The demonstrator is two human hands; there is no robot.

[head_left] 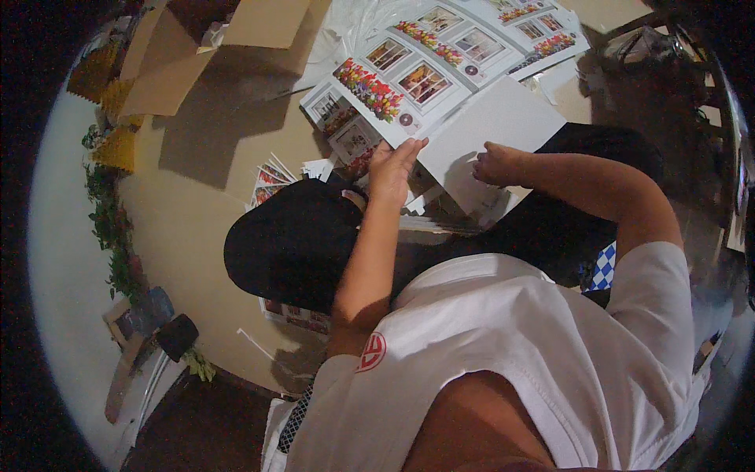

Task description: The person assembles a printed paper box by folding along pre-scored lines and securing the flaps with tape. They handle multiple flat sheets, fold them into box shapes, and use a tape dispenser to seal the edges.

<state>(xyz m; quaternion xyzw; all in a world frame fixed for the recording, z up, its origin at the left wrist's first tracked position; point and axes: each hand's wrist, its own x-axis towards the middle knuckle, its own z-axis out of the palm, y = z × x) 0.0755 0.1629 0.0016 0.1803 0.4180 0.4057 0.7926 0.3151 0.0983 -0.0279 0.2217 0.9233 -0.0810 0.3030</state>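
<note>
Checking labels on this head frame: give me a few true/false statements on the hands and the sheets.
1. Both hands touch the white sheet. True: left hand at its left edge, right hand on its lower part.
2. The printed sheets show only text. False: they carry photo panels with coloured flowers.
3. A brown cardboard box lies open at the upper left. True.
4. The right hand holds scissors. False: no tool shows in it.
5. The person wears a black shirt. False: the shirt is white.
</note>
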